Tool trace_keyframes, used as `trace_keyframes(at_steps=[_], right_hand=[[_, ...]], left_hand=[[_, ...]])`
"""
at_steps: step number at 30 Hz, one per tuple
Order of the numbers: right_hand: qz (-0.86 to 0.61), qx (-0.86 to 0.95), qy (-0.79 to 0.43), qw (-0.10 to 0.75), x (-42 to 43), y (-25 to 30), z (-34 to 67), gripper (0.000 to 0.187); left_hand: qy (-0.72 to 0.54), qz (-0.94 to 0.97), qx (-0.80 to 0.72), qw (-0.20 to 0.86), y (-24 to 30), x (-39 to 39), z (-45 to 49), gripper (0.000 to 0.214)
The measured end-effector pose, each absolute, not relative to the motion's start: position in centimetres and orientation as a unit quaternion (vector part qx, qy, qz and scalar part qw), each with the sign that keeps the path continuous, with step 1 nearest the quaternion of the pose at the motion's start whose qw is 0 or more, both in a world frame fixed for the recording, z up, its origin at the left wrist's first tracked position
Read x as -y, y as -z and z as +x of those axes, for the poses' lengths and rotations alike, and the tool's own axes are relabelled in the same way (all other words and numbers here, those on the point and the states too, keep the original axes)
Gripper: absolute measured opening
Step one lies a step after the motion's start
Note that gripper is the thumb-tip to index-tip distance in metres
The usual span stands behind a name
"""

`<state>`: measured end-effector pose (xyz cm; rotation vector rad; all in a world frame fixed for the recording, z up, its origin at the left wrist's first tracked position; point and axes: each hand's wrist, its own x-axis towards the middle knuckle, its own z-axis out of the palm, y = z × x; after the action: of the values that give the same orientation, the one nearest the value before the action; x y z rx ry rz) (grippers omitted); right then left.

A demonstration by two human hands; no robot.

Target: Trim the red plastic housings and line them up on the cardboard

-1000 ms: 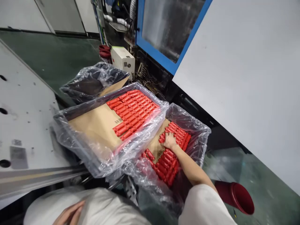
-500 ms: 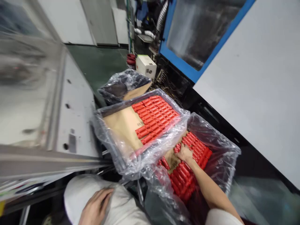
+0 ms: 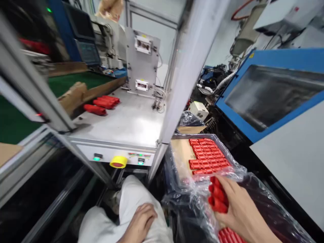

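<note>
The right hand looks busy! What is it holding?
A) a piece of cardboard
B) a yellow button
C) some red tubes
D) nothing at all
C. The right hand is closed around a bunch of red tubes.

A steel bench top carries a few short red tubes, lying in small groups near its far left edge, beside a crumpled piece of cardboard on a green belt. To the right, a plastic-lined crate holds a cardboard sheet with tightly packed rows of red tubes lying on it
</note>
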<state>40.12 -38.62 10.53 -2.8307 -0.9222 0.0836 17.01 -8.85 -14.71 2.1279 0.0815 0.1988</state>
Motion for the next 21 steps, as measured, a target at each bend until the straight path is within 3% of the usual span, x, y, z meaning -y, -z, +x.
trace_keyframes(at_steps=[5,7,11,16,21], right_hand=[[-0.774,0.628,-0.003,0.082,16.3,-20.1,32.2,0.102],[-0.76,0.65,0.031,-0.002,7.0,-22.1,31.9,0.102],[-0.805,0.589,0.051,-0.056,-5.9,-24.3,36.1,0.096],[-0.855,0.495,0.001,-0.153,-9.1,-24.6,42.8,0.045],[-0.868,0.446,-0.054,-0.211,-8.2,-23.0,46.7,0.034]], left_hand=[[-0.163,0.841,-0.026,0.515,17.1,8.5,14.4,0.025],[-0.183,0.83,-0.029,0.526,17.7,8.1,13.1,0.024],[-0.219,0.809,-0.048,0.543,18.4,7.5,10.2,0.024],[-0.273,0.781,-0.089,0.554,19.7,6.9,6.9,0.024],[-0.321,0.762,-0.1,0.553,21.4,6.5,4.8,0.027]])
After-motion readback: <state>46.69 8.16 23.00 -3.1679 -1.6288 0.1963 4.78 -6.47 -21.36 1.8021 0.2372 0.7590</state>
